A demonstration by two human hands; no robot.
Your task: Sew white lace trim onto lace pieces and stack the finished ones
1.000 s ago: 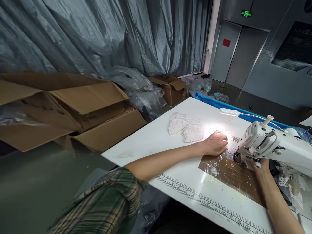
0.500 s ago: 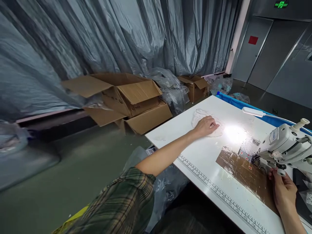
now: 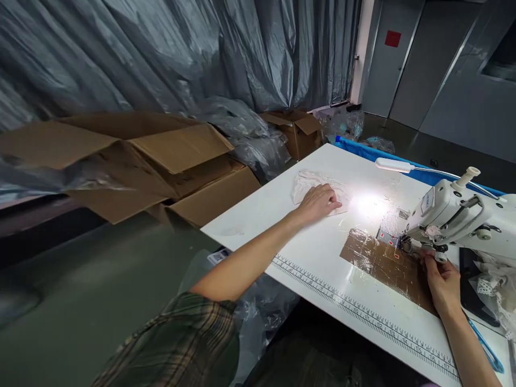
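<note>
— Where's the left hand (image 3: 318, 203)?
— Flat, fingers spread, on the white lace pieces (image 3: 312, 183) at the table's (image 3: 282, 236) far side.
— And the right hand (image 3: 443, 279)?
— By the sewing machine (image 3: 455, 215), fingertips at the presser foot; I can't tell whether it grips anything. Brown taped patch (image 3: 382, 263) just beside it.
</note>
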